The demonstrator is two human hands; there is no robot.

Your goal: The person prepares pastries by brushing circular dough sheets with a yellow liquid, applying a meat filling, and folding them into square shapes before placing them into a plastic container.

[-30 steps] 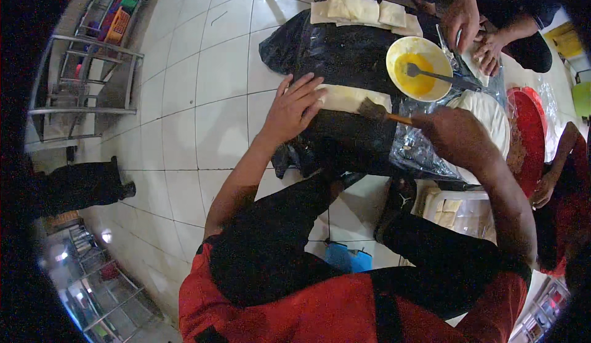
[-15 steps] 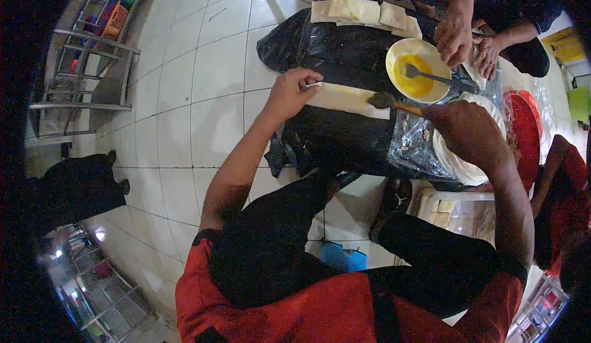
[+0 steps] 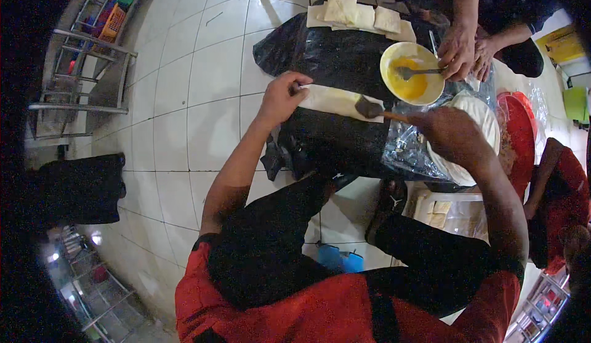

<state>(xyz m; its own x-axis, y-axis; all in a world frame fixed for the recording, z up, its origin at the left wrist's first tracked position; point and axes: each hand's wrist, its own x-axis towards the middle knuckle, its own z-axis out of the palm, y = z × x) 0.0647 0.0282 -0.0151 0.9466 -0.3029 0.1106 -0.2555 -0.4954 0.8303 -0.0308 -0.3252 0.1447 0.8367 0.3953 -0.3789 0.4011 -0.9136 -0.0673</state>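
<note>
A long, pale dough strip (image 3: 329, 101) lies across the black plastic sheet covering the work surface. Its left end is pinched between the thumb and fingers of my left hand (image 3: 284, 100). My right hand (image 3: 454, 135) is closed round the wooden handle of a brush (image 3: 369, 108), whose dark head rests on the strip near its right end. Just beyond stands a cream bowl (image 3: 388, 66) with yellow liquid. A grey utensil (image 3: 425, 71) dips into it, and a co-worker's hand (image 3: 458, 52) is at its handle.
Several square dough pieces (image 3: 363, 16) overlap at the far edge. White folded dough (image 3: 486, 124) lies partly behind my right hand, beside a red basin (image 3: 524, 143). Below it is a white crate (image 3: 425, 204) holding more squares. Metal racks (image 3: 83, 72) stand at the left.
The brush and my right hand have moved slightly left along the strip. The co-worker's hand has come down onto the grey utensil's handle. The whole view has shifted a little.
</note>
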